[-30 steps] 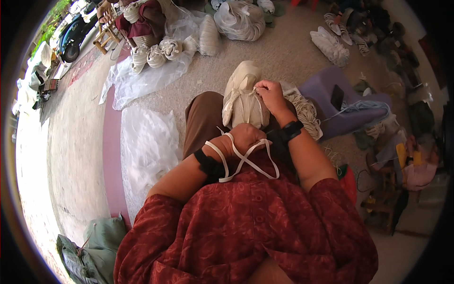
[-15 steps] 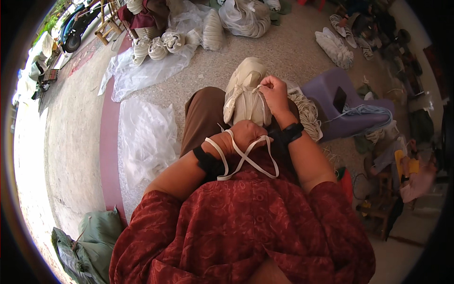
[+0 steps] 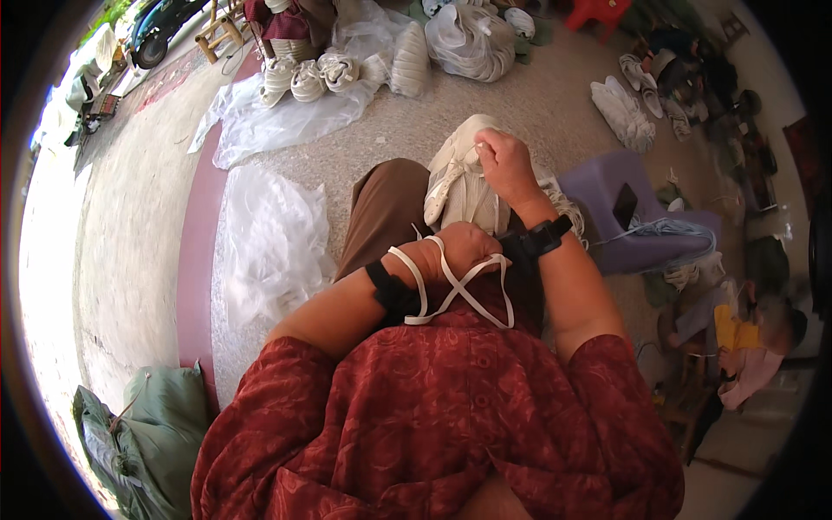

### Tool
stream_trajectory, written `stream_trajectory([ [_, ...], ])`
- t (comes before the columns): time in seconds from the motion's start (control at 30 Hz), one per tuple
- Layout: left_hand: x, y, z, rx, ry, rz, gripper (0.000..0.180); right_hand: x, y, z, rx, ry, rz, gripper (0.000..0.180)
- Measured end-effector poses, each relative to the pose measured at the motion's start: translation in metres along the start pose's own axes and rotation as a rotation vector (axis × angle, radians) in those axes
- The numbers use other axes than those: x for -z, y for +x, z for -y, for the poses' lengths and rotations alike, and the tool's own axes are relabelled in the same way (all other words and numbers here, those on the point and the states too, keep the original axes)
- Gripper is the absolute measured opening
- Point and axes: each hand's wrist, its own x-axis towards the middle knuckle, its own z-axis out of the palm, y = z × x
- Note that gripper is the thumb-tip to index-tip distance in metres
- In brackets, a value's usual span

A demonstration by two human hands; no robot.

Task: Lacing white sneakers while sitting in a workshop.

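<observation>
A cream lace-up shoe point(image 3: 451, 194) rests between my knees, its toe pointing away from me. My left hand point(image 3: 464, 249) is closed at the shoe's near end, its fingertips partly hidden. A long white shoelace point(image 3: 458, 286) loops across this hand and crosses itself in front of my shirt. Over the lacing, toward the toe, my right hand point(image 3: 507, 163) is closed in a pinch with a bit of pale lace at its fingertips. Part of the shoe's right side is covered by that hand.
To the right, a purple plastic stool point(image 3: 602, 191) carries a dark phone and light blue laces. White shoes point(image 3: 338, 71) and clear plastic sheets point(image 3: 277, 243) lie at the left. More shoes point(image 3: 622, 113) lie far right; a green sack point(image 3: 165, 416) sits near left. Another person point(image 3: 737, 347) is at the right.
My right hand has moved away from me, closer to the shoe's toe. The left hand stays at the shoe's near end. The whole view has shifted slightly.
</observation>
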Motion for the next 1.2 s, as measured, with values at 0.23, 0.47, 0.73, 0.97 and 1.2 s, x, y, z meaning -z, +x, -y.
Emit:
stream_trajectory([
  [0.23,0.001,0.001,-0.003,0.033,0.081,0.033,0.028,-0.003,0.024,0.009,0.449,-0.231,0.459,0.019],
  [0.47,-0.002,-0.004,0.004,-0.007,-0.004,-0.052,0.030,0.012,0.033,0.024,0.224,-0.452,0.658,0.015],
  [0.73,-0.002,-0.003,0.003,0.000,0.016,-0.071,0.031,0.007,0.026,0.018,0.340,-0.527,0.562,0.009],
  [0.97,0.000,-0.003,0.003,0.016,0.018,-0.051,0.032,0.020,0.033,0.005,-0.032,0.157,0.711,0.006],
  [1.2,-0.004,-0.002,0.002,-0.039,-0.002,-0.092,0.034,0.006,0.027,0.000,-0.112,0.253,0.459,0.005],
])
